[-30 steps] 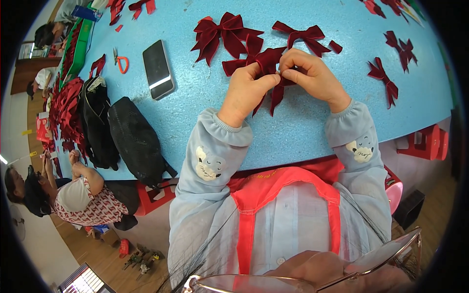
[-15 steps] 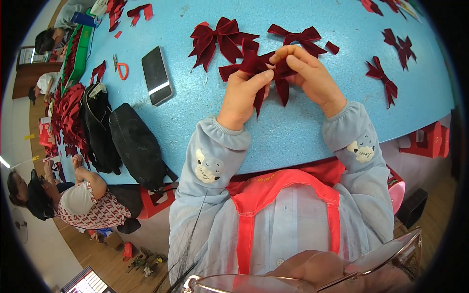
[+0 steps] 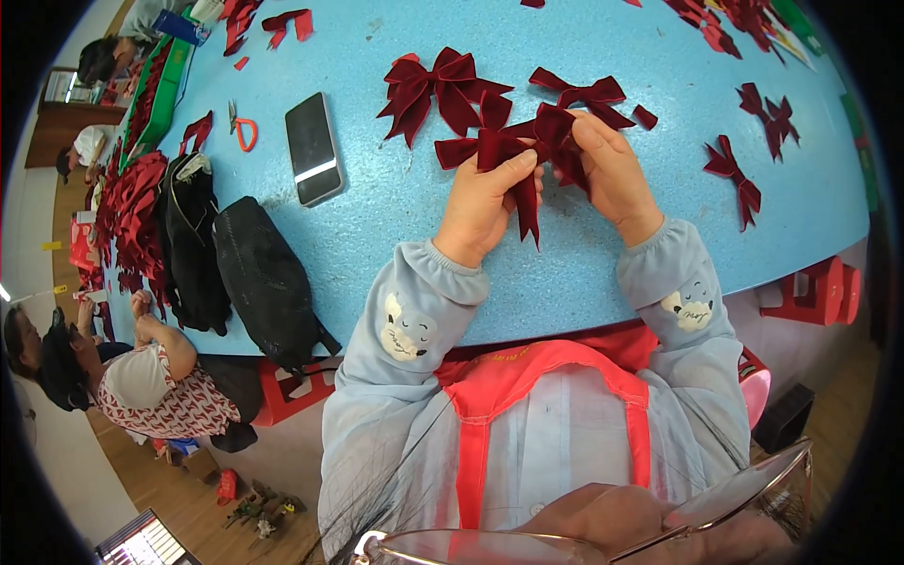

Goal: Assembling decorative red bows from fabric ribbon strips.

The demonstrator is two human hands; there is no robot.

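Pale blue and speckled, a wide surface (image 3: 395,250) fills most of the view, with a wooden floor (image 3: 160,471) showing at lower left and red stools (image 3: 815,292) along its near side. Another person (image 3: 165,400), in a dark cap and a red-and-white patterned top, sits at the left side.

Both hands hold one dark red velvet bow (image 3: 554,130) in front of the wearer's chest. The left hand (image 3: 480,202) pinches it near the middle, thumb on top and fingers curled below; the right hand (image 3: 617,174) grips its right loop, the thumb and fingers close together. Its tail hangs down between the hands.

Just beyond lie two more bows, a full one (image 3: 435,89) on the left and a flatter one (image 3: 584,94) on the right, with a small red scrap (image 3: 645,117) beside the latter. Two further bows, one nearer (image 3: 734,179) and one farther (image 3: 774,121), rest toward the right edge.

Left of the hands are a dark phone (image 3: 315,146), orange-handled scissors (image 3: 247,134), a black pouch (image 3: 266,282) and an open black bag (image 3: 195,250). Past them, a heap of red ribbon pieces (image 3: 130,207) spreads near a green crate (image 3: 168,94).
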